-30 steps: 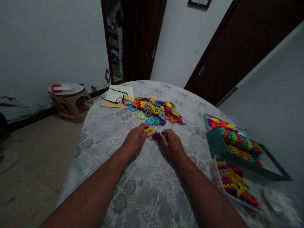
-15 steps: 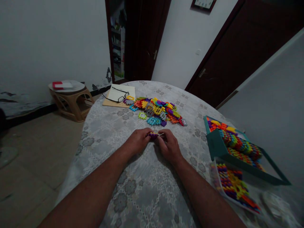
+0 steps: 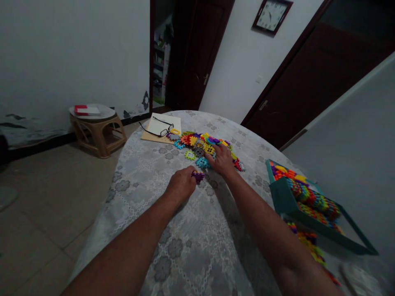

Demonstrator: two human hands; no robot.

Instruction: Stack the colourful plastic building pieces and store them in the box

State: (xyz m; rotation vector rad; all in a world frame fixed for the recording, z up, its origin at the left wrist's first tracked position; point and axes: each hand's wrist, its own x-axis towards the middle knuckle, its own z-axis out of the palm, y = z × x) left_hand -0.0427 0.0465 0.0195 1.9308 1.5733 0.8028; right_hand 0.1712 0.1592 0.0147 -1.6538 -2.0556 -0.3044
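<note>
My left hand rests on the round table with its fingers closed on joined purple and yellow plastic tiles. Farther out, my right hand lies over the near edge of a pile of coloured interlocking tiles; its fingers curl down into the pile, and what they hold, if anything, is hidden.
Glasses lie on a tan notebook beyond the pile. A teal box packed with stacked tiles stands at the right, more tiles below it. A low stool stands on the floor at left. Doors and a clock are behind.
My right hand let go of the joined tiles and reached forward to the pile. My left hand kept the joined tiles. The camera tilted upward a little.
</note>
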